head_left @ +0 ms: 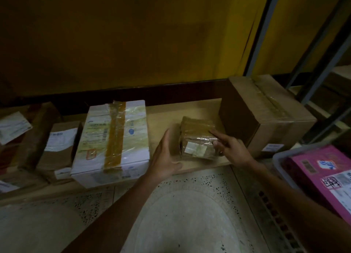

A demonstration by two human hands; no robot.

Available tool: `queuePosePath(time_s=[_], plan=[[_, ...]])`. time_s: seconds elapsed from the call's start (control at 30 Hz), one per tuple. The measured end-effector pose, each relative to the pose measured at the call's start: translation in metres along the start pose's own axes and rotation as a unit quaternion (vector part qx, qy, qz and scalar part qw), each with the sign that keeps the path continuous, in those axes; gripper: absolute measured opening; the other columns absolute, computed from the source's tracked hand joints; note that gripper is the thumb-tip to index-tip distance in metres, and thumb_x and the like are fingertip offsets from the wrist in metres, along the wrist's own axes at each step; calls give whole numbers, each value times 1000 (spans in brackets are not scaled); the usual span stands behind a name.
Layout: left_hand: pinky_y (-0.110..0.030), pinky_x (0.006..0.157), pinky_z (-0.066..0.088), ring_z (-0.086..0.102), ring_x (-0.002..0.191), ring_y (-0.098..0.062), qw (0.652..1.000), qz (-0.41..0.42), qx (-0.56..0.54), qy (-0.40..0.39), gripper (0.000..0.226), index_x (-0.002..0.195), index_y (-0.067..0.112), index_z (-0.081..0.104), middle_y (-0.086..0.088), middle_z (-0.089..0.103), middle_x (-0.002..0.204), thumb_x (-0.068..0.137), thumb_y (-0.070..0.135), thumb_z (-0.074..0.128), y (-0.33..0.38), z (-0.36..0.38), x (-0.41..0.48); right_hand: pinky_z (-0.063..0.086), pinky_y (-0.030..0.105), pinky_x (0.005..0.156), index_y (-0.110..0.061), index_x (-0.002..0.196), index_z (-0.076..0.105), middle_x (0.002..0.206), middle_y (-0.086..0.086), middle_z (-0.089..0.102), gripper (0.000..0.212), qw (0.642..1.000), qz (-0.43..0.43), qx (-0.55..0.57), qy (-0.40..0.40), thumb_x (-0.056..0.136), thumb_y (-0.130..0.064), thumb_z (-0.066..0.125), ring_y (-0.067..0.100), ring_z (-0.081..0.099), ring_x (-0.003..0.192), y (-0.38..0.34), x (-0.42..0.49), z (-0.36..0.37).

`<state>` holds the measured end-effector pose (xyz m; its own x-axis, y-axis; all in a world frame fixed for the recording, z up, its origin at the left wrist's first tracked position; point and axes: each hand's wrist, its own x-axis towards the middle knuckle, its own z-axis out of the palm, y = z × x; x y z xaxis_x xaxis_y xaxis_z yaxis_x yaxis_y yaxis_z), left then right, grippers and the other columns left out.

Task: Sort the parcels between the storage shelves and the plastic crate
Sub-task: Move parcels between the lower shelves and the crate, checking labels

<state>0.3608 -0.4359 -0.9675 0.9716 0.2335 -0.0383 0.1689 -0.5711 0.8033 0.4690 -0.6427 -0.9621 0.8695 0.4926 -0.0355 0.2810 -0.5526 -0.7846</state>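
Observation:
A small brown taped parcel (197, 137) with a white label sits on the low wooden shelf (167, 116). My right hand (232, 148) rests against its right side, index finger stretched along the top edge. My left hand (165, 157) hovers flat and open just left of the parcel, apart from it. A white box with a brown tape stripe (112, 138) stands to the left. A grey plastic crate (281, 163) at the right edge holds a pink parcel (322, 174).
A large brown carton (266, 114) stands on the shelf right of the small parcel. More brown parcels (58, 148) with white labels line the shelf's left end. A metal rack upright (260, 34) rises at the right. Speckled floor (190, 205) lies below.

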Motion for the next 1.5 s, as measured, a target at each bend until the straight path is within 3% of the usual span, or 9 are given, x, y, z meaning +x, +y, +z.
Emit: queuePosePath(time_s=[0.17,0.27,0.43,0.63,0.77,0.97,1.2,1.37,1.5], plan=[[-49,107,33,25,138,-21,997,31,-64,7,106,143,39,6,1,24,152,67,25,80,11,5,-13,49,19,54,-26,116,60,99,4,65,26,991,48,110,-53,99,-28,42,16,64,78,-34,-7,-24],[-27,82,45,40,125,-15,982,6,-189,27,90,140,44,14,6,38,143,72,33,73,27,6,-20,50,24,62,-26,99,60,95,5,64,30,989,72,130,-21,100,-39,33,19,63,82,-49,-17,-22],[-18,62,38,54,92,-7,959,-67,-244,124,57,129,32,42,8,57,117,78,51,60,41,-3,-20,35,43,105,-36,135,44,142,-1,44,65,972,34,231,-21,80,-69,36,16,39,131,-57,-34,-12],[-20,61,40,55,80,0,945,-102,-255,179,34,110,33,53,10,63,99,82,53,55,44,2,-27,53,33,88,-49,144,21,142,-2,37,81,971,-11,238,9,75,-50,64,16,50,121,-60,-41,8],[-25,80,45,56,99,-6,954,-43,-276,105,52,130,33,44,16,60,109,82,41,62,44,5,-30,56,30,83,-42,144,27,135,-2,53,65,948,5,315,49,89,-31,59,13,61,109,-51,-48,6],[-10,72,36,47,106,0,961,32,-275,-6,65,140,42,24,24,44,126,85,34,59,73,25,-26,49,48,96,-35,143,28,134,1,56,62,939,11,318,130,89,-34,59,21,61,113,-46,-76,-9],[-42,98,46,52,120,-19,934,70,-338,-93,69,140,40,29,5,50,137,82,30,65,125,74,-38,53,31,91,-29,142,27,126,-4,61,76,944,22,219,245,81,-31,71,14,64,108,-33,-141,-62],[-17,69,54,64,92,-1,901,94,-369,-206,58,130,42,43,8,62,115,81,22,66,180,118,-50,52,32,92,-48,145,7,110,-21,54,112,916,92,169,353,60,-50,81,4,56,109,-11,-214,-122],[-16,67,52,61,100,-9,878,99,-366,-291,51,130,38,45,4,60,120,84,24,63,220,155,-69,58,26,67,-41,141,23,127,2,57,97,919,140,165,328,63,-38,81,16,61,106,5,-262,-172]])
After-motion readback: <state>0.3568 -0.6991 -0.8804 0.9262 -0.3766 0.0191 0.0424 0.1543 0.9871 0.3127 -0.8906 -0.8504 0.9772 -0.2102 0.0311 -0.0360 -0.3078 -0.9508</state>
